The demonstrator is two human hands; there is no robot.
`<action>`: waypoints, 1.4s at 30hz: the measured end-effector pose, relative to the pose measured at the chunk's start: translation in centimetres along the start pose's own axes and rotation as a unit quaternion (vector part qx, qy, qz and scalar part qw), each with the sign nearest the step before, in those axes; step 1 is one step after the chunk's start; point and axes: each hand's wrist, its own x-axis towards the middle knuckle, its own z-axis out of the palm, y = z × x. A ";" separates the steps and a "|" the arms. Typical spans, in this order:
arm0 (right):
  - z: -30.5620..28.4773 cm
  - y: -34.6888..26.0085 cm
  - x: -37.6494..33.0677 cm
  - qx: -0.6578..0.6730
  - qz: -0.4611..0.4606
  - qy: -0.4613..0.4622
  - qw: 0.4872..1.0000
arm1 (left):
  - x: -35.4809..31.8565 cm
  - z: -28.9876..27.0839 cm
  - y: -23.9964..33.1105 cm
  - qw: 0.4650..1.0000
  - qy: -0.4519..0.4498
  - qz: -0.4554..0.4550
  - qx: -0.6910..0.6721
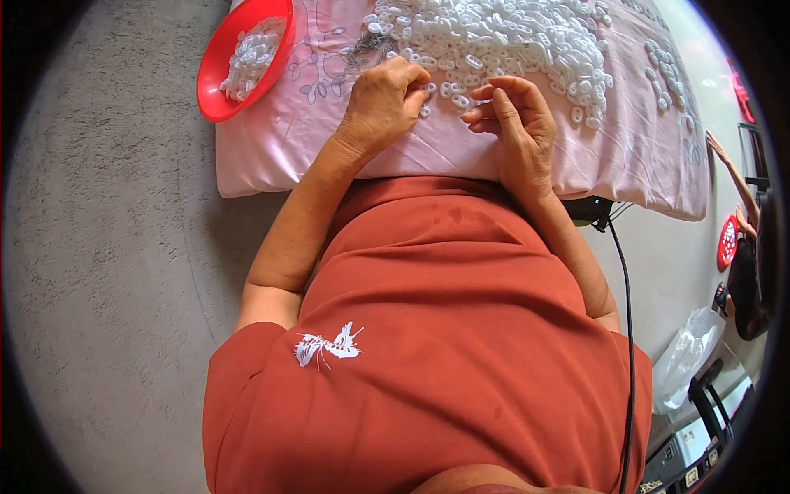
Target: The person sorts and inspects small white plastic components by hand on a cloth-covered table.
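Note:
A large heap of small white oval plastic pieces with holes lies on a pink cloth-covered surface in front of me. My left hand is at the near left edge of the heap, its thumb and fingers pinched together at a small white plastic piece. My right hand hovers at the heap's near side, fingers loosely bent and apart, with nothing visible in them. A small pile of thin grey metal bits lies just beyond my left hand.
A red bowl partly filled with white pieces stands at the left edge. More pieces lie at the far right. A black cable runs down my right side. Another person's arm and a red container show at right.

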 end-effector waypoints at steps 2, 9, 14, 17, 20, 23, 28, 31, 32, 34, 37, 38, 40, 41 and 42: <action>0.0 -0.1 0.1 -0.005 0.004 -0.004 1.000 | 0.0 -0.1 0.3 1.000 0.004 -0.007 0.000; 0.2 0.2 0.1 -0.038 0.007 -0.026 0.999 | -0.8 -0.6 1.5 0.999 0.016 -0.024 -0.036; 0.5 0.6 0.1 -0.078 0.005 -0.043 0.996 | -1.4 -0.7 1.5 0.946 -0.026 -0.130 -0.297; 0.6 0.6 0.0 -0.110 0.009 -0.054 0.992 | -1.5 -1.5 2.6 0.907 -0.054 -0.171 -0.380; 0.6 0.5 -0.2 -0.118 0.026 -0.070 0.990 | -1.5 -2.0 3.3 0.894 -0.062 -0.190 -0.402; 0.7 0.3 -0.2 -0.137 0.036 -0.078 0.987 | -1.5 -2.0 3.5 0.888 -0.062 -0.192 -0.412; 0.7 0.6 -0.2 -0.147 -0.004 -0.084 0.986 | -1.6 -1.9 3.3 0.886 -0.062 -0.189 -0.419; 0.9 0.3 -0.2 -0.146 0.002 -0.090 0.985 | -1.6 -1.8 3.3 0.888 -0.065 -0.183 -0.417; 0.8 0.3 -0.2 -0.146 0.002 -0.090 0.985 | -1.6 -1.7 3.2 0.889 -0.071 -0.177 -0.415; 0.5 0.1 -0.1 -0.130 0.036 -0.096 0.986 | -1.6 -1.6 3.3 0.891 -0.076 -0.171 -0.413; 0.5 0.4 -0.1 -0.104 0.023 -0.092 0.990 | -1.6 -1.6 3.6 0.899 -0.082 -0.150 -0.403; 0.5 0.5 -0.1 -0.104 0.023 -0.093 0.990 | -1.6 -1.5 3.5 0.908 -0.079 -0.140 -0.387; 0.4 0.5 -0.1 -0.088 0.012 -0.086 0.992 | -1.5 -1.5 2.9 0.917 -0.076 -0.132 -0.369; 0.4 0.5 -0.1 -0.087 0.012 -0.087 0.992 | -1.4 -1.7 2.2 0.926 -0.050 -0.125 -0.353; 0.3 0.5 0.0 -0.104 0.002 -0.084 0.991 | -1.2 -2.0 1.3 0.933 -0.027 -0.116 -0.339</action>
